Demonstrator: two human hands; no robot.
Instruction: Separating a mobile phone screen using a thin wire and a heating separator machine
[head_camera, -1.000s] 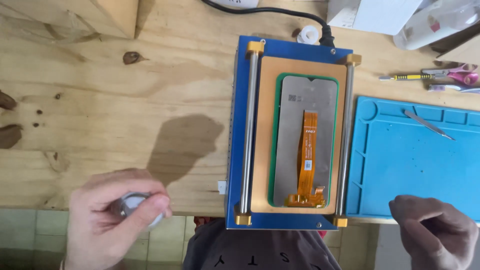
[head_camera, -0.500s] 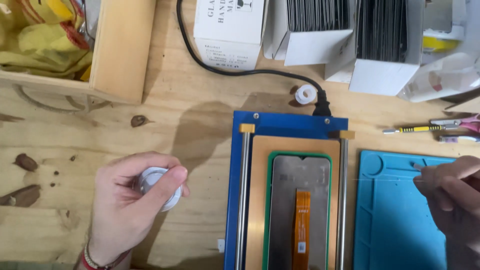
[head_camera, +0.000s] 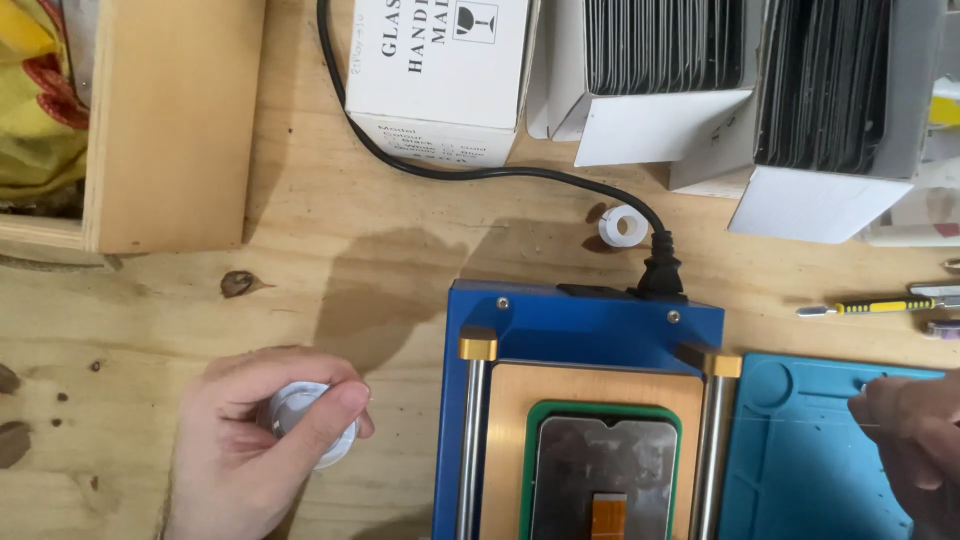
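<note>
My left hand (head_camera: 235, 460) grips a small white round spool (head_camera: 300, 412) between thumb and fingers, low over the wooden bench, left of a blue separator machine (head_camera: 585, 325). On the machine's copper plate, a phone screen (head_camera: 605, 465) lies face down in a green frame with an orange flex strip. My right hand (head_camera: 915, 430) is at the right edge above a blue work mat (head_camera: 800, 460). Its fingers are pinched together, and a faint thin wire (head_camera: 800, 424) seems to run left from them across the mat.
A black power cable (head_camera: 480, 172) plugs into the machine's back, with a white ring (head_camera: 622, 226) beside the plug. Behind stand a white carton (head_camera: 440, 60) and two open boxes of dark sheets (head_camera: 830, 90). A yellow screwdriver (head_camera: 870, 307) lies right; a wooden crate (head_camera: 165, 120) sits back left.
The view has tilted up toward the back of the bench. My left hand moved up and right with the spool, and my right hand rose onto the blue mat.
</note>
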